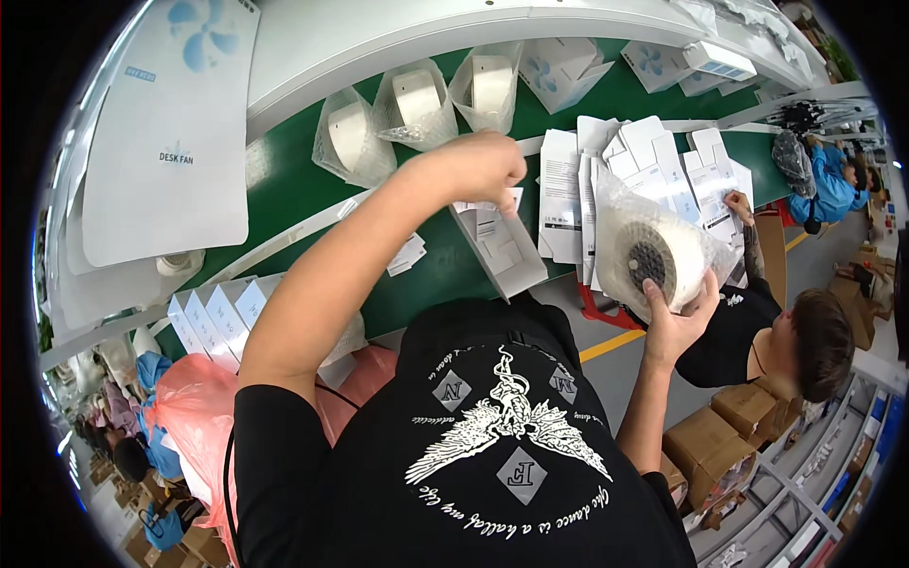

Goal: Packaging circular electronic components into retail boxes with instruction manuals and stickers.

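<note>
My right hand (pixel 684 322) holds a round white desk fan (pixel 696 256) in a clear bubble-wrap bag, its dark grille turned towards me. At the bench edge in front of me stands an open narrow white carton (pixel 507 254), tilted, with folded white card inside. Over the carton's far end my left hand (pixel 488 168) is closed, thumb pointing down; whatever the fingers grip is hidden. White slips of paper (pixel 407 256) lie left of the carton. Flattened printed cartons (pixel 561 194) are stacked to its right.
Along the back of the green bench (pixel 275 175) stand several bubble-wrapped fans (pixel 417 99) and printed boxes (pixel 559 71). A large printed sheet (pixel 175 133) hangs at left, above a row of cartons (pixel 213 317). A co-worker (pixel 776 331) at right reaches to the carton stack.
</note>
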Tool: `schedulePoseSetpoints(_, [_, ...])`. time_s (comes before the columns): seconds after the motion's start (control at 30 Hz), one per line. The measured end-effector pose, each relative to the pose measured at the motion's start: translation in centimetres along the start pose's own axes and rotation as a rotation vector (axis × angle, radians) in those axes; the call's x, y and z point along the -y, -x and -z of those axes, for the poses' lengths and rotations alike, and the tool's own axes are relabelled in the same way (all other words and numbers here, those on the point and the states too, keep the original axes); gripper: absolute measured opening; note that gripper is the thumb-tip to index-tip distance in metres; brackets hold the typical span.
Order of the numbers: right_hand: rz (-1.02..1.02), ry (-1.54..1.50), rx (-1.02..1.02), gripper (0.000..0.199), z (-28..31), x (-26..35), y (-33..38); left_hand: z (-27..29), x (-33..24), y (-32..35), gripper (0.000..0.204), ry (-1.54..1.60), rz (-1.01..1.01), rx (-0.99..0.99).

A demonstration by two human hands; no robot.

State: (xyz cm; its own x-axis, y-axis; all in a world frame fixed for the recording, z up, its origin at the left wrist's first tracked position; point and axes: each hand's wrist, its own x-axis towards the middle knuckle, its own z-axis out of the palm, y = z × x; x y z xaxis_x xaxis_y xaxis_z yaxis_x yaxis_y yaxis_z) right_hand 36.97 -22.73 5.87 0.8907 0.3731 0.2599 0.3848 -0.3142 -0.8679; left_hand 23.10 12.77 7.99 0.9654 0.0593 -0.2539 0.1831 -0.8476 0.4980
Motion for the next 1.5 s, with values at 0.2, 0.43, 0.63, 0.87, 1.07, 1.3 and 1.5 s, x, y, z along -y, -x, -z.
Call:
schedulePoseSetpoints(0.2, [-0.105, -0.643, 0.145, 0.100, -4.8, 7.2, 1.6, -6.0, 4.7, 0.9, 0.026, -0.021, 0.248, 0.260])
schedulePoseSetpoints(0.43, [0.278, 0.162, 0.825, 0.077, -8.0, 6.6, 1.8, -11.2, 9.7, 9.8, 0.021, 0.386, 0.153, -0.145])
schedulePoseSetpoints(0.63, [1.019, 0.598, 1.075, 0.072, -13.8, 6.5, 2.7, -15.4, 8.6, 15.5, 0.038, 0.807, 0.392, -0.203])
schedulePoseSetpoints(0.87, [0.831, 0.807, 1.532, 0.072, -24.2, 6.6, 3.4, -19.1, 3.5, 21.1, 0.040, 0.860, 0.878, -1.147])
schedulePoseSetpoints(1.07, [0.834, 0.503, 1.346, 0.068, -35.9, 16.7, 7.1, -25.6, -5.2, 24.5, 0.032, 0.803, 1.288, -1.552])
schedulePoseSetpoints(1.3, [1.007, 0.181, 1.052, 0.046, -54.1, 16.4, 8.3, -30.9, -9.1, 21.8, 0.023, 1.082, 1.300, -1.361])
schedulePoseSetpoints(1.5, [0.938, -0.059, 0.743, 0.019, -44.7, 13.0, 2.5, -35.3, -9.8, 23.7, 0.009, 1.276, 1.324, -1.347])
